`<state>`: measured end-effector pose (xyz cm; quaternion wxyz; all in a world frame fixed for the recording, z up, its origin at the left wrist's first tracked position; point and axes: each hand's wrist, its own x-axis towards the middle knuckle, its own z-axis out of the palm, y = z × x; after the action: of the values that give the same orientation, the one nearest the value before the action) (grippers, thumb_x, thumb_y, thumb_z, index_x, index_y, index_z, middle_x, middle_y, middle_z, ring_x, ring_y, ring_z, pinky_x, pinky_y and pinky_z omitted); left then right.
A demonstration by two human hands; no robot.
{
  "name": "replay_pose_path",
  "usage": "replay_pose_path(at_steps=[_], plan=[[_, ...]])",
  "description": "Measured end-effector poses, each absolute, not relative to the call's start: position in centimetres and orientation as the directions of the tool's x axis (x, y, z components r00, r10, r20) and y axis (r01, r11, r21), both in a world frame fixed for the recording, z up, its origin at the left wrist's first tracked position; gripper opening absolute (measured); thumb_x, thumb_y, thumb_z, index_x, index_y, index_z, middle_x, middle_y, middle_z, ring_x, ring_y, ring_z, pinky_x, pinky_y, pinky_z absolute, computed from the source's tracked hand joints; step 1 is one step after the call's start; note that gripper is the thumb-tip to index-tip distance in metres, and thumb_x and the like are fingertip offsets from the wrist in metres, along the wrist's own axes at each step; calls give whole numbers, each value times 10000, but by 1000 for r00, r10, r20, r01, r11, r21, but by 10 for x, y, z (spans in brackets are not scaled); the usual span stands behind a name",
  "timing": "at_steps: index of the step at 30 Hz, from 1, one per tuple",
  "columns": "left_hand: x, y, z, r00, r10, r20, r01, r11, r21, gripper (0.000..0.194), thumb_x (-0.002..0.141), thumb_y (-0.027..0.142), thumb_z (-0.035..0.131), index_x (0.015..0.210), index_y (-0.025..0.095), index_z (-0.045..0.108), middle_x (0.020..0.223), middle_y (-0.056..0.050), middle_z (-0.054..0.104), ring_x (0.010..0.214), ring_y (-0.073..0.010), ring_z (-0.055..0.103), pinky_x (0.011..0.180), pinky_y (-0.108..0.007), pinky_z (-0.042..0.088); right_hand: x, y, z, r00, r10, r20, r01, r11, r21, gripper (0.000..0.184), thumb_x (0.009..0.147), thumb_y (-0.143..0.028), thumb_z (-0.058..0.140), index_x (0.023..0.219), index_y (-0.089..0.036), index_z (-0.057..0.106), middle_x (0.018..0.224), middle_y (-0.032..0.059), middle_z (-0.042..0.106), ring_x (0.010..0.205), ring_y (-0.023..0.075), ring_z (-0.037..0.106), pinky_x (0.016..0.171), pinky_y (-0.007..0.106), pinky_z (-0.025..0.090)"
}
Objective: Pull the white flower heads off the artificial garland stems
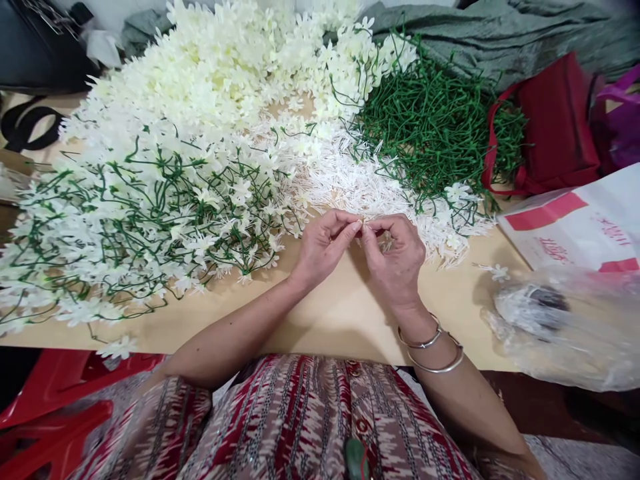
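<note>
My left hand (327, 243) and my right hand (395, 257) meet fingertip to fingertip above the table's near part. Both are closed in a pinch, thumbs against forefingers. Whatever lies between the tips is too small to name; a pale thin bit shows there. Just beyond the hands spreads a heap of thin white artificial stamens (345, 177). Green plastic stems (430, 117) are piled behind my right hand. Left of my left hand lies a wide mound of white artificial flowers on green stems (160, 200). Loose cream petals (215, 60) are heaped farther back.
At the right stand a red bag (557, 127), a white and red paper bag (575, 220) and a clear plastic bag (575, 333). A grey-green cloth (500, 33) runs along the back. A black bag (43, 47) sits far left; red stools (65, 393) are below the wooden table (320, 320).
</note>
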<state>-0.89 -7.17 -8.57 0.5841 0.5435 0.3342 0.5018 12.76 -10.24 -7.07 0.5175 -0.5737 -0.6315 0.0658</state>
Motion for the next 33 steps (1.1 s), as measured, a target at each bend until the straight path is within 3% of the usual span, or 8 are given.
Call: replay_pose_path(at_steps=[2, 6, 11, 18, 22, 28, 33], plan=[[-9, -72, -86, 277, 944, 177, -209, -120, 970, 285, 954, 472, 716, 1001, 193, 686, 884, -21, 760, 825, -133, 710, 796, -266, 561, 132, -101, -72, 194, 802, 566, 613, 352, -708, 57, 929, -238, 690, 942, -242, 635, 926, 10, 674, 872, 187, 648, 772, 367, 519], [-10, -73, -85, 300, 931, 209, -188, -157, 969, 255, 982, 459, 681, 1025, 208, 663, 902, -25, 751, 856, -147, 727, 829, -289, 574, 142, -99, -71, 155, 842, 517, 526, 373, -765, 244, 910, -199, 702, 1142, -274, 697, 1240, 65, 658, 1131, 226, 655, 877, 413, 574], [-10, -77, -84, 324, 925, 196, -159, -151, 976, 209, 1010, 425, 641, 1089, 232, 650, 979, -30, 771, 918, -153, 749, 886, -302, 590, 144, -99, -68, 136, 824, 549, 520, 413, -748, 109, 926, -185, 693, 973, -268, 745, 1055, 33, 738, 1041, 209, 710, 954, 454, 578], [-7, -85, -78, 326, 928, 179, -195, -120, 973, 263, 1004, 445, 650, 1124, 212, 668, 1080, -71, 776, 982, -172, 754, 935, -328, 602, 141, -100, -67, 166, 752, 638, 579, 450, -680, 57, 943, -206, 662, 937, -254, 692, 995, 30, 769, 966, 207, 744, 904, 443, 594], [-7, -86, -76, 293, 932, 214, -177, -167, 970, 244, 988, 416, 677, 1092, 197, 706, 1172, -103, 742, 1032, -195, 730, 939, -350, 599, 140, -103, -69, 192, 768, 611, 540, 437, -719, 45, 961, -211, 646, 957, -251, 666, 1010, 32, 786, 992, 210, 762, 918, 458, 599], [-8, -85, -74, 221, 937, 269, -105, -252, 962, 224, 955, 354, 726, 1130, 220, 682, 1110, -58, 712, 886, -134, 700, 835, -293, 571, 141, -102, -72, 153, 766, 624, 511, 479, -714, 51, 958, -204, 656, 963, -255, 652, 986, 25, 792, 962, 195, 772, 873, 419, 612], [-10, -80, -69, 144, 932, 332, -17, -333, 943, 109, 937, 360, 743, 998, 272, 765, 1030, -45, 735, 908, -182, 669, 820, -340, 551, 140, -101, -70, 118, 774, 622, 523, 485, -701, 59, 956, -202, 655, 946, -261, 655, 942, 14, 787, 919, 195, 769, 861, 414, 617]])
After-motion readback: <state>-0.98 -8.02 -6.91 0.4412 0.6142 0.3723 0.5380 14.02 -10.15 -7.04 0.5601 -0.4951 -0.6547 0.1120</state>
